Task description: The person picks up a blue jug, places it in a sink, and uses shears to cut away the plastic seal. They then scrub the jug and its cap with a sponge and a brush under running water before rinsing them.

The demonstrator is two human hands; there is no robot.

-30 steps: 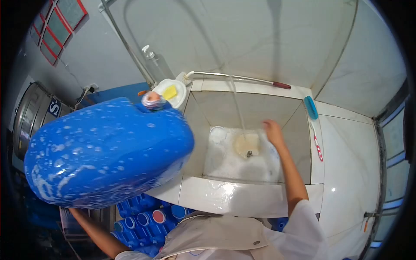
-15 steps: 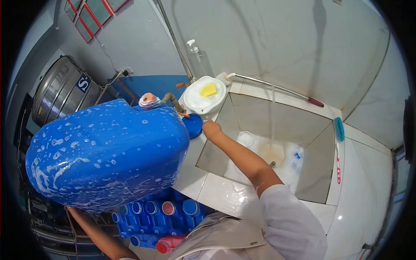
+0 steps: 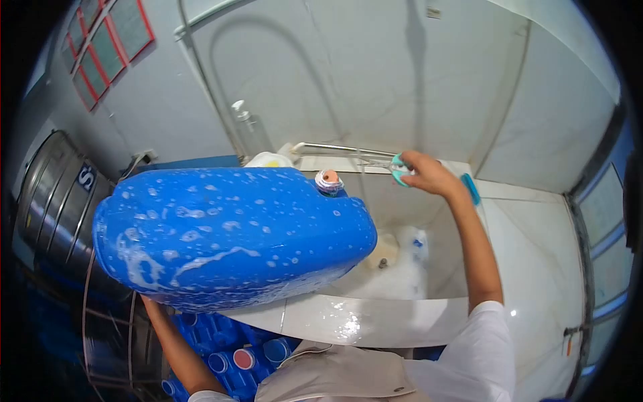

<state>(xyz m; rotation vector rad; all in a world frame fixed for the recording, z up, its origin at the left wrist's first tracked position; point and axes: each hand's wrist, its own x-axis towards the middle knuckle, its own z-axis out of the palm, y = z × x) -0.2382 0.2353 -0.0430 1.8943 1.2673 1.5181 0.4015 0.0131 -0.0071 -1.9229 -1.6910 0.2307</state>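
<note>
A large blue water jug [image 3: 234, 234], streaked with suds, lies on its side across the sink's near-left corner. Its spout [image 3: 328, 181] faces up, with an orange-pink piece in the opening. My left hand [image 3: 147, 303] supports the jug's lower left end from beneath; its fingers are mostly hidden. Over the sink's far side, my right hand [image 3: 429, 172] is closed around a teal-handled tool [image 3: 400, 179] that looks like scissors, though blur leaves its kind uncertain. A thin stream of water falls into the foamy sink [image 3: 442, 268], left of that hand.
A white basin [image 3: 258, 161] with a yellow sponge is partly hidden behind the jug. A pump bottle [image 3: 246, 124] stands by the wall. The teal brush [image 3: 471, 189] rests on the sink's right rim. Several blue jugs [image 3: 228, 378] stand below left, near a steel tank [image 3: 57, 208].
The blue jug has shifted right, over the sink's left part, with my left hand beneath it. My right hand left the round blue piece and moved right, now holding the teal-handled tool. My view turned right.
</note>
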